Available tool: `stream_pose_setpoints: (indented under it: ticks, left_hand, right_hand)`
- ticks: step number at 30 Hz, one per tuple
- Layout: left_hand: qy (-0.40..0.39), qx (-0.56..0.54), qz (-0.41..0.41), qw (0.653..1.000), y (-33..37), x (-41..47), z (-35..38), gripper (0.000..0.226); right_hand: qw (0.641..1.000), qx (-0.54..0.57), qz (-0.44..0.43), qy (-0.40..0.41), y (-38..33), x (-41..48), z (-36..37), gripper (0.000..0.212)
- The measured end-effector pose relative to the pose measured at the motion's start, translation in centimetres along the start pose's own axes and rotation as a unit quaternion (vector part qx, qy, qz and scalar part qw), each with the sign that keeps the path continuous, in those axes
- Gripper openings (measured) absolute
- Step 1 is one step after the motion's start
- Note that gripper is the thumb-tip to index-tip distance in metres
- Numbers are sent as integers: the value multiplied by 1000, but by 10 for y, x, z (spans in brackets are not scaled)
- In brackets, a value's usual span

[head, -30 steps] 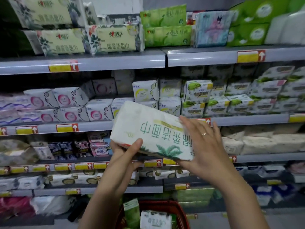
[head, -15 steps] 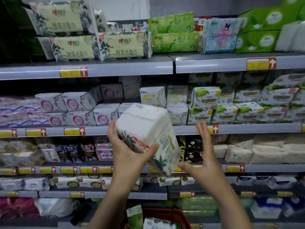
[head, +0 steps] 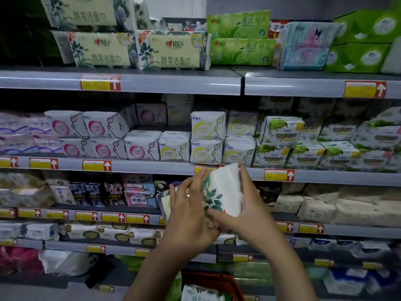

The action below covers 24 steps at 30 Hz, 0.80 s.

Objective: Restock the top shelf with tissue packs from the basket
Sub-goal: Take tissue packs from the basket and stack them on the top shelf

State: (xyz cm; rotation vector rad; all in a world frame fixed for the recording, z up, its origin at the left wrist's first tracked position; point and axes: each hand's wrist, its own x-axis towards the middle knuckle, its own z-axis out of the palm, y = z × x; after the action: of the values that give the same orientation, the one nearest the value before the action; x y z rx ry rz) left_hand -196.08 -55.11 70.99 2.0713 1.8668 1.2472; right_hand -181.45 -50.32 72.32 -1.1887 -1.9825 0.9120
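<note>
Shop aisle, grey metal shelving in tiers, yellow-and-red price tags (head: pixel 101 82) along each front edge; dim light low down. Top shelf (head: pixel 217 81) carries cream leaf-printed tissue packs (head: pixel 173 51) at left, stacked two high, green packs (head: pixel 240 38) just beside them, a pale blue bundle (head: pixel 303 46) further right; second shelf (head: pixel 152 166) crowded with small white ABC packets (head: pixel 206 140). Red basket (head: pixel 219 279) at the bottom edge with a white pack (head: pixel 199 293) in it. The held tissue pack (head: pixel 225 190) stands end-up between both hands in front of the third tier, well below the top shelf and above the basket. Left hand (head: pixel 188 213) lies with fingers nearly straight, flat against the pack's left face. Right hand (head: pixel 253 209) has fingers running up the right side and thumb hooked across the lower front, pinching it. Left thumb hidden behind the hand; basket cut off by the frame and partly behind the forearms; labels on lower shelves too blurred to read.
</note>
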Motion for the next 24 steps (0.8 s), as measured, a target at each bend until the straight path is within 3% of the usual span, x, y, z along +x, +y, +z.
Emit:
stream_pose_setpoints:
  ticks: [2,7,11,16,20,24]
  left_hand:
    - [3,16,17,1000,-4,1,3,117]
    - [-8,7,32,999,-6,3,5,121]
    - [5,-108,-73,991,-12,8,-10,124]
    - [135,-252,-202,937,-27,4,-35,91]
    - [85,-455,-248,851,-36,6,-44,60]
    - [42,-514,-242,822,-36,7,-38,75]
  right_hand:
    - [999,43,15,8,7,3,3,120]
    - [976,208,10,63,12,7,3,92]
    - [931,350,41,99,18,7,-5,72]
    - [891,439,68,90,36,9,-24,112]
    - [879,462,70,88,43,7,-35,71]
    - [879,467,64,79,50,7,-42,68]
